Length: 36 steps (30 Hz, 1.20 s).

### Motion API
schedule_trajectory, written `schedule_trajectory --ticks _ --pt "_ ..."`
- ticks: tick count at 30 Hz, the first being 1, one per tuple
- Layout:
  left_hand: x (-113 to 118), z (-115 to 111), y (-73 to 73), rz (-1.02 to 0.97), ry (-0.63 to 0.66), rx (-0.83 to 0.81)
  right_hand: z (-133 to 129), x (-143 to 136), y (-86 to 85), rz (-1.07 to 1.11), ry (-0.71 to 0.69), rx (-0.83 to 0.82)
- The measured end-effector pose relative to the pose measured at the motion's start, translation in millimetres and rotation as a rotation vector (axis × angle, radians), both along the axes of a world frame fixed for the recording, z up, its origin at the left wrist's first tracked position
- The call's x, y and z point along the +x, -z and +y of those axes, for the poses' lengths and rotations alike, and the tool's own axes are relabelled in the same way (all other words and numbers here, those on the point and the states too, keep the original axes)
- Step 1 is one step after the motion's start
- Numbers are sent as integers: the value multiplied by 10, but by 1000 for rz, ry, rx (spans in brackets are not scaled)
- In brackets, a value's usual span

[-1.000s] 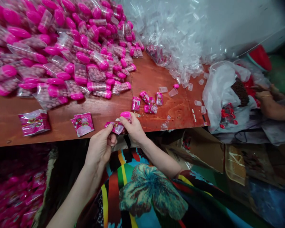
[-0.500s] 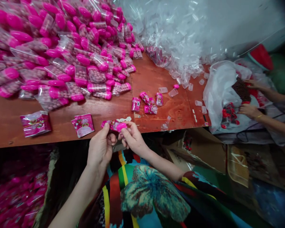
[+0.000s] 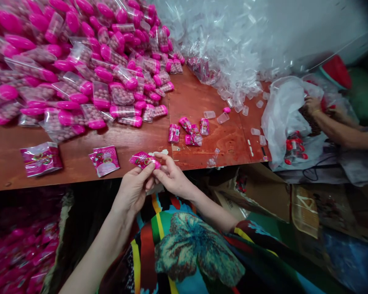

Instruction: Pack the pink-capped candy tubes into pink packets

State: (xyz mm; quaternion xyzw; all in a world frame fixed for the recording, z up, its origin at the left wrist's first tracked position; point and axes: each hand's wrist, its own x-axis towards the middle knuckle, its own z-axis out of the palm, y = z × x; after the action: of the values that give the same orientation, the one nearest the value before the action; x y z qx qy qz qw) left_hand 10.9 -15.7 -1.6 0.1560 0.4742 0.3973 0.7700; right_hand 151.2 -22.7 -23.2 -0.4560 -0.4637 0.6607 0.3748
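Near the table's front edge my left hand (image 3: 134,188) and my right hand (image 3: 175,179) are closed together on a pink printed plastic sleeve (image 3: 141,158). Its flat end sticks out to the left. A bright pink part shows at its right end by my right fingertips; how far the sleeve goes around it is unclear. Left of my hands lie a small stack of printed sleeves (image 3: 104,161) and a larger stack of sleeves (image 3: 41,159). Several small containers in pink printed sleeves (image 3: 173,133) rest on the table beyond my right hand.
A big heap of clear containers with pink caps and pink beads (image 3: 122,94) covers the table's left. Clear empty containers (image 3: 227,49) are piled at the back. At right, another person's arm (image 3: 337,124) reaches by a white plastic bag (image 3: 274,118). Open cardboard box (image 3: 263,196) below.
My left fingers have shifted right along the sleeve, closer to my right hand, and the bright pink part is now more covered. The other person's arm has moved farther across the bag.
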Motion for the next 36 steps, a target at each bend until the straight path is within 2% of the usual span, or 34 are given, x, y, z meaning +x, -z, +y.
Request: schedule_trajectory --ticks 3,5,8,12,15,19,21,25,29,33,36 --pt "-6 11 25 -44 30 -18 2 39 -33 -182 -42 121" --pt "-25 34 23 -57 13 -11 -11 60 -34 -182 -33 155" --pt "-68 64 -6 -83 -40 20 -54 83 1 -63 -44 111" --pt "-101 57 -26 -88 36 6 -114 71 59 208 -141 -71" --pt "-72 26 1 -23 55 -20 -131 13 83 325 -141 -163" --pt "-7 -25 46 81 16 -19 -114 -41 89 109 -8 -48" --pt "0 -43 48 101 21 -13 -92 -25 93 92 -11 -35" --pt "-62 -59 51 84 157 34 -46 68 138 319 -186 -164" --pt "-109 -57 113 42 257 70 -42 121 227 391 -235 -231" --pt "-38 -82 133 32 256 79 -47 153 247 376 -191 -236" --pt "-26 -125 86 143 237 123 31 283 151 362 47 -253"
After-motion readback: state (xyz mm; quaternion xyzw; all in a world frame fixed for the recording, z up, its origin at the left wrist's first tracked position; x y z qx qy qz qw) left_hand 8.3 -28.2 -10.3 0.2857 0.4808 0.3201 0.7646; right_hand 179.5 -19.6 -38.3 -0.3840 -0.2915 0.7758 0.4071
